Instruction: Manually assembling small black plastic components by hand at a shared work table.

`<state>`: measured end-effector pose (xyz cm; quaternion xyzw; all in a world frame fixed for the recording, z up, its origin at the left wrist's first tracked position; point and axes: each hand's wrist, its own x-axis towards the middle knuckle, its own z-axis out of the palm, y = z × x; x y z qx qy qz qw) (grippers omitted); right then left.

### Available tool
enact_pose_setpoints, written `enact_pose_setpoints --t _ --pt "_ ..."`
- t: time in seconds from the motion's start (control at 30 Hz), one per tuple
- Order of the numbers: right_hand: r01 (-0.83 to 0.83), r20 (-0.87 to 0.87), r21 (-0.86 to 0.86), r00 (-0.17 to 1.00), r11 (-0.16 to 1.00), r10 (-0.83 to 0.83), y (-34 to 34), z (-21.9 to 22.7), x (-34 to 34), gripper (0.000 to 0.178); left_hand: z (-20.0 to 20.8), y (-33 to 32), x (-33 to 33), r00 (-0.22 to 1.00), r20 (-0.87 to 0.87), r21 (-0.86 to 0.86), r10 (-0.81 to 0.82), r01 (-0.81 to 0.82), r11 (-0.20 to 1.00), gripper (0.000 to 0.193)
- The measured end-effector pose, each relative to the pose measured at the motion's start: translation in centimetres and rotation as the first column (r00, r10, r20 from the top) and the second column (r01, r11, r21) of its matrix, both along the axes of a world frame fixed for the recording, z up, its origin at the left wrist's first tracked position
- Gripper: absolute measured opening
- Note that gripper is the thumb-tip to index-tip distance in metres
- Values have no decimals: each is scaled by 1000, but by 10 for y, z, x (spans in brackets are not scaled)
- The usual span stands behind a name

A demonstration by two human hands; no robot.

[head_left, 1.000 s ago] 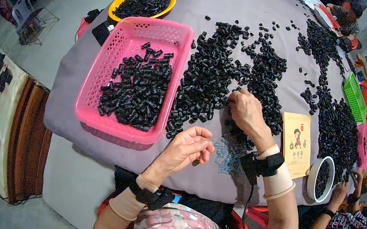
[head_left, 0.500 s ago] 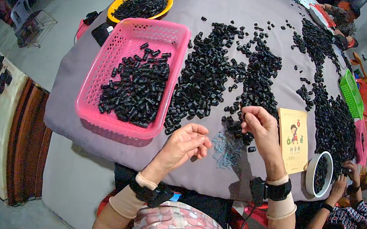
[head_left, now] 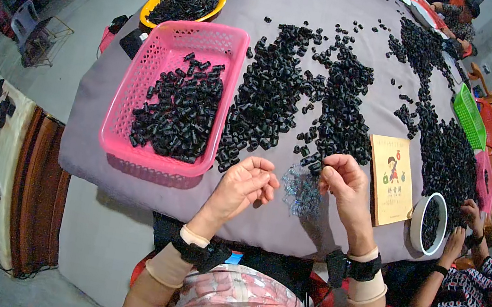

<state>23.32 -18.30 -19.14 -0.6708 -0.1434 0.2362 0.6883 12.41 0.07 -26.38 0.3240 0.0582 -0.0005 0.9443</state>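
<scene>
My left hand (head_left: 244, 186) hovers right of the pink basket, its fingers curled and the thumb laid over them. A dark spot shows under those fingers; what it is I cannot make out. Thumb and forefinger of my right hand (head_left: 345, 188) are pinched together at the near end of a spread of small black cylindrical parts (head_left: 346, 99). Anything in that pinch is too small to name. Between the hands lies a little heap of clear bluish bits (head_left: 301, 192). The pink perforated basket (head_left: 161, 164) holds many black parts.
A yellow booklet (head_left: 392, 184) lies right of my right hand, beside a white bowl (head_left: 416, 227) of black parts. A yellow-rimmed basin (head_left: 221, 3) stands behind the basket. At the right, a co-worker's hands (head_left: 464, 229) are among more black parts. A green basket (head_left: 470, 116) sits beyond.
The view has shifted a little. My right hand has come slightly nearer me, still pinched. A single black part beside it on the cloth no longer shows. My left hand stays curled.
</scene>
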Motion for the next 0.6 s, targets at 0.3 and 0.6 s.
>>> enact_pose_setpoints --t 0.3,0.6 --pt "-23 -25 -45 999 999 22 -4 -4 -11 16 0 0 0 1000 -15 22 12 -11 1000 20" --pt "-9 56 -59 998 998 12 1 -12 -17 12 8 -2 -2 999 -50 67 7 -4 998 20"
